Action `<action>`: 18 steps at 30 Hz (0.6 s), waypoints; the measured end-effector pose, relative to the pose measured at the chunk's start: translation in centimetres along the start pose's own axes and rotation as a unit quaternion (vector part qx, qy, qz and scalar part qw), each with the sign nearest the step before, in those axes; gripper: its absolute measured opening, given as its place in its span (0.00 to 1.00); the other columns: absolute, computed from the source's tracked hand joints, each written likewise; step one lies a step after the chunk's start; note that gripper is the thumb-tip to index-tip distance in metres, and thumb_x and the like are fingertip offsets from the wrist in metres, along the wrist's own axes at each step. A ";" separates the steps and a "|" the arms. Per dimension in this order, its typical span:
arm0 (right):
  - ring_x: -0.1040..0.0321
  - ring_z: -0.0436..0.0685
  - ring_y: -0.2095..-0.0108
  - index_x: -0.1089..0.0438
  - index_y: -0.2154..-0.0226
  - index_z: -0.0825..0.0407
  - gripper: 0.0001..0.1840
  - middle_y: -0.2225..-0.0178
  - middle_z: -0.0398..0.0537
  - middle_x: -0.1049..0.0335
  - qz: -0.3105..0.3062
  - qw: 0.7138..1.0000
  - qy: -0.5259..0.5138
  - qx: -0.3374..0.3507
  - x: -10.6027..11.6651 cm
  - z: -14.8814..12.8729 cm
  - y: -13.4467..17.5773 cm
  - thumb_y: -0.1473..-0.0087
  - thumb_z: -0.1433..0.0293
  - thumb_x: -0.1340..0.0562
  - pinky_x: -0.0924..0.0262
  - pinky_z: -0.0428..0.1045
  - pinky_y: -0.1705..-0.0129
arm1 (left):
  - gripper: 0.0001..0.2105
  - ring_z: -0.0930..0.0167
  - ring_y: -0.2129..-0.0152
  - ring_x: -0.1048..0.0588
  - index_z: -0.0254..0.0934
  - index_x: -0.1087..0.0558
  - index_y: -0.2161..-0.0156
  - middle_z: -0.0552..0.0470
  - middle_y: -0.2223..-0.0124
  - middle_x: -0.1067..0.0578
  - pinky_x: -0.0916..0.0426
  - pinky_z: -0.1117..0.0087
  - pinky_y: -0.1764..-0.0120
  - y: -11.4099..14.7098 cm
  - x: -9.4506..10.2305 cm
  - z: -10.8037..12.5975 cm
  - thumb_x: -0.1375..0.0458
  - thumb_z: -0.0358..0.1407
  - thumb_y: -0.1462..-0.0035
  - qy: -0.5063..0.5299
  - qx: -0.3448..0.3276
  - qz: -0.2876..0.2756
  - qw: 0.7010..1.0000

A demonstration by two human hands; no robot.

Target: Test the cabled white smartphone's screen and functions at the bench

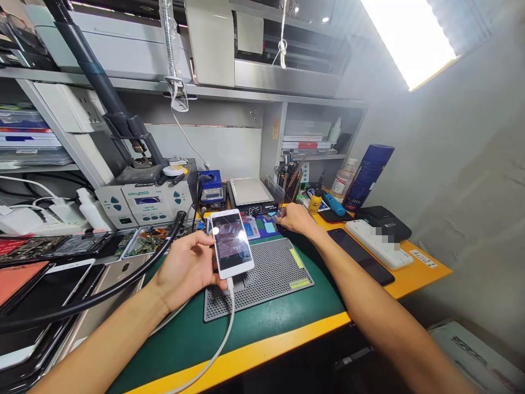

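Note:
My left hand [187, 264] is closed around the edges of a white smartphone [233, 245], held tilted above the grey perforated mat [274, 271]. The phone's screen is dark, with reflections on it. A white charging cable [229, 317] is plugged into its bottom edge and hangs down past the front of the bench. My right hand [297, 219] reaches to the back of the bench, over a blue-purple tray [262, 225] with small flat pieces. Its fingers are bent and pressed together at the tray's right end; what lies between them is too small to make out.
A rework station [147, 200] with a thick black hose [135, 282] stands at left. Several phones [53, 306] lie stacked before it. Behind the mat is a flat heating plate [251, 192]. At right are a yellow bottle [315, 203], a dark phone [361, 256] and a white power bank-like block [379, 243].

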State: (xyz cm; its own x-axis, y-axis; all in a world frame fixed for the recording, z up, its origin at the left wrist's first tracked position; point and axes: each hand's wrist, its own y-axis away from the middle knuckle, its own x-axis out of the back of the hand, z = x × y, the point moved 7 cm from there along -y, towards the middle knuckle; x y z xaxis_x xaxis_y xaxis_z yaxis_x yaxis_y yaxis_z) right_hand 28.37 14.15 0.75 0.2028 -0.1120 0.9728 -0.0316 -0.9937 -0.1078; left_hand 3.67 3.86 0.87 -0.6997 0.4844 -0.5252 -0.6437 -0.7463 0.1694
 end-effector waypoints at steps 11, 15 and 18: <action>0.28 0.60 0.68 0.24 0.72 0.57 0.08 0.70 0.58 0.24 0.006 0.999 -0.027 -0.033 -0.2 0.5 -0.3 0.52 0.68 0.36 0.44 0.48 0.70 | 0.14 0.61 0.75 0.28 0.33 0.33 0.53 0.42 0.66 0.26 0.30 0.58 0.75 0.0 0.3 0.0 0.52 0.35 0.42 -0.002 -0.003 0.010 1.000; 0.28 0.60 0.68 0.25 0.74 0.56 0.07 0.72 0.57 0.25 0.005 0.998 -0.053 -0.037 0.0 0.5 -0.2 0.53 0.69 0.36 0.44 0.48 0.69 | 0.14 0.60 0.74 0.27 0.34 0.33 0.52 0.42 0.67 0.27 0.30 0.58 0.75 0.0 0.3 0.0 0.52 0.35 0.42 -0.005 -0.004 0.007 1.000; 0.28 0.59 0.67 0.25 0.74 0.56 0.07 0.70 0.55 0.24 -0.003 0.996 -0.086 -0.025 0.1 0.1 0.0 0.51 0.69 0.37 0.43 0.47 0.68 | 0.16 0.60 0.75 0.27 0.33 0.33 0.51 0.43 0.67 0.27 0.30 0.58 0.75 -0.1 0.3 0.0 0.52 0.35 0.42 -0.004 -0.006 0.005 1.000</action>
State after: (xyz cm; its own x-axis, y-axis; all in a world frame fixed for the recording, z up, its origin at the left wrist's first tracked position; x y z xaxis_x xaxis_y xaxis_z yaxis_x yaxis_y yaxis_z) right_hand 28.45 14.13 0.83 0.3668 -0.1102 0.9237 -0.0775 -0.9931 -0.0877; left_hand 3.52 4.04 0.65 -0.7080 0.4803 -0.5177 -0.6335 -0.7559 0.1651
